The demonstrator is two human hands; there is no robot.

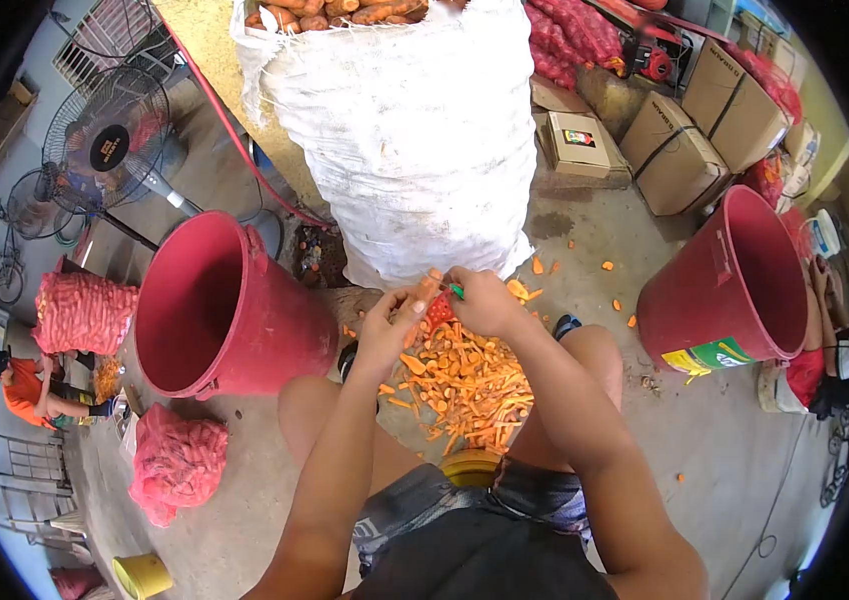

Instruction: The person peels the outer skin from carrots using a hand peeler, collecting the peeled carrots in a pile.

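Note:
My left hand (393, 322) is closed around a carrot (429, 288), its tip pointing up and away from me. Close beside it, my right hand (483, 304) grips a small tool with a green handle (458, 291); its blade is too small to make out. Below both hands, a pile of orange carrot peelings and cut ends (475, 385) covers the floor between my legs. A bit of red netting (441, 308) shows between the hands. Just beyond them stands a tall white woven sack (415, 140), filled to the top with carrots (340, 12).
Large red bins stand at left (290, 320) and right (665, 300). A red mesh bag (180, 462) lies at lower left, near a yellow bucket (143, 576). A fan (110, 147), cardboard boxes (673, 155) and a seated person in orange (25, 393) are farther off.

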